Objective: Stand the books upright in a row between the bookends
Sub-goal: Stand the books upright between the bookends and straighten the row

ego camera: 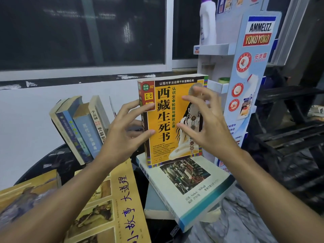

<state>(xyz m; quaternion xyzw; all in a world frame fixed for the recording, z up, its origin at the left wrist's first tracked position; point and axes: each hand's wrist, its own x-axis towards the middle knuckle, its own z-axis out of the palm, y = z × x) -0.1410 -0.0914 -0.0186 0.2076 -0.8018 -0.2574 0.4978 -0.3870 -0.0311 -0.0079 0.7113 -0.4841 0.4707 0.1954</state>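
Gripping the yellow paperback (pixel 164 111) at its spine edge with the left grip (pixel 121 135): thumb flat on the front cover, fingers curled round the spine. Holding the right grip (pixel 208 123) just in front of the cover's right half, fingers spread and loosely bent, pinching nothing; too blurred to tell whether touching the cover. Yellow paperback upright, front cover toward the camera, lower edge resting on a white textbook (pixel 192 186) lying flat at the right side of the counter (pixel 52 160), itself atop 1 grey book (pixel 154 202). Toward the far left edge, a row of 4 books (pixel 82 125), spines out, all leaning left. At the near left edge, 1 large yellow picture book (pixel 122 199) lying flat. Beyond the right edge, a blue-and-white display stand (pixel 252 67) with a white bottle (pixel 207 20) on its top shelf.
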